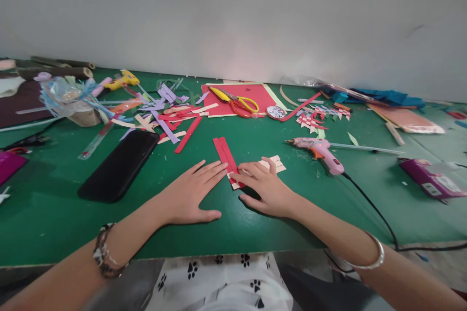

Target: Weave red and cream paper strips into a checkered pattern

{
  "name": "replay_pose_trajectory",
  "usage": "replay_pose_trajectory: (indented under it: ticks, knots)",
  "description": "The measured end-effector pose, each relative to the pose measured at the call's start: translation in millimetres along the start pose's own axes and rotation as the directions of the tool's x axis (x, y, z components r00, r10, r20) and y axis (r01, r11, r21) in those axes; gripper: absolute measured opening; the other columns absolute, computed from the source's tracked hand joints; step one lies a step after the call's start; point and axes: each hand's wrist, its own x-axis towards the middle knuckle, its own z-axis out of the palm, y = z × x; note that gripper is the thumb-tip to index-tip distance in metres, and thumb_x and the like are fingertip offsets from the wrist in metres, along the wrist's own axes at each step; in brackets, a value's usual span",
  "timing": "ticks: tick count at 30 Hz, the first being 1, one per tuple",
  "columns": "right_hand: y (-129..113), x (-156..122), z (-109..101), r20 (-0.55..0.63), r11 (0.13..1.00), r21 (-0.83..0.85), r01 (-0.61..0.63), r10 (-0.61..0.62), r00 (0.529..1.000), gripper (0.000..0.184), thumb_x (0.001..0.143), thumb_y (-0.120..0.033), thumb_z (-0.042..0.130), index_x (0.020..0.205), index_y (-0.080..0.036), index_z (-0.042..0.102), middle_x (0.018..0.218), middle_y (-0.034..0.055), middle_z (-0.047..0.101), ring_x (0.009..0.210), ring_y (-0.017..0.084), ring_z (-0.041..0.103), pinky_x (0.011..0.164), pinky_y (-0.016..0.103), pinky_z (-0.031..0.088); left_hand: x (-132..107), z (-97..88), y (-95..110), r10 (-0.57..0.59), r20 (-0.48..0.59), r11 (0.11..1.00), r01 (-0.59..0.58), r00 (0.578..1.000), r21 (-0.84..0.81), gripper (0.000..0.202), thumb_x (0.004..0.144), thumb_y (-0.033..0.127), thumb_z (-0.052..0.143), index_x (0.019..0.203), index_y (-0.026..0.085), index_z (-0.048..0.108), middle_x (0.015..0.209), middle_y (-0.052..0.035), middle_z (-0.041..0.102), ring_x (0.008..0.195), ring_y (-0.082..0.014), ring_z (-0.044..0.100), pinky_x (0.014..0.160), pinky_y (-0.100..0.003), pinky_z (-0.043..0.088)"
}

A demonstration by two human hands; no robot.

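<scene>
Woven paper strips lie flat on the green table in front of me, with red strips (223,151) pointing away to the left and cream strips (279,163) out to the right. They cross in a small red-and-cream check at the near corner. My left hand (193,192) rests flat, fingers stretched out, its fingertips at the left edge of the red strips. Over the crossing and the cream strips lies my right hand (264,184), its fingers spread and pressing down. That hand hides part of the weave.
A black phone (118,167) lies left of my hands. A pink glue gun (321,150) with a black cord is at the right. Behind are yellow-handled scissors (235,100) on red paper (262,92), loose paper strips (166,102), woven pieces (312,120) and a purple box (432,178).
</scene>
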Motion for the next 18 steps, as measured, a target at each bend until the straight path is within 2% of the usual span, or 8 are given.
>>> replay_pose_trajectory:
  ticks: [11,14,18]
  knots:
    - [-0.5,0.3,-2.2,0.021,0.999,-0.031,0.005,-0.004,1.000,0.044,0.085,-0.038,0.037,0.125,-0.021,0.045,0.121,0.0111,0.050,0.110,0.024,0.045,0.098,0.050,0.013,-0.6,2.7,-1.0,0.005,-0.014,1.000,-0.004,1.000,0.016,0.079,0.077,0.058,0.043,0.138,0.011,0.022,0.144,-0.0112,0.020,0.131,-0.0268,0.019,0.107,-0.045,0.012]
    - [0.0,-4.6,-2.3,0.006,0.998,-0.066,0.010,-0.010,1.000,0.050,0.086,-0.043,0.034,0.131,-0.022,0.037,0.131,0.0116,0.043,0.119,0.025,0.038,0.099,0.049,0.013,-0.1,1.3,-1.0,0.020,-0.028,1.000,-0.019,0.999,0.012,0.080,0.077,0.056,0.044,0.138,0.011,0.020,0.144,-0.0123,0.021,0.130,-0.0270,0.021,0.107,-0.044,0.014]
    - [-0.3,-16.2,-2.7,0.039,0.995,-0.096,-0.016,0.020,0.999,0.058,0.085,-0.048,0.033,0.135,-0.019,0.029,0.140,0.0113,0.031,0.129,0.025,0.025,0.102,0.050,0.008,-2.1,-0.7,-1.1,0.123,-0.042,0.992,-0.123,0.992,-0.003,0.076,0.077,0.059,0.042,0.138,0.018,0.023,0.144,-0.0091,0.023,0.129,-0.0265,0.024,0.107,-0.046,0.012]
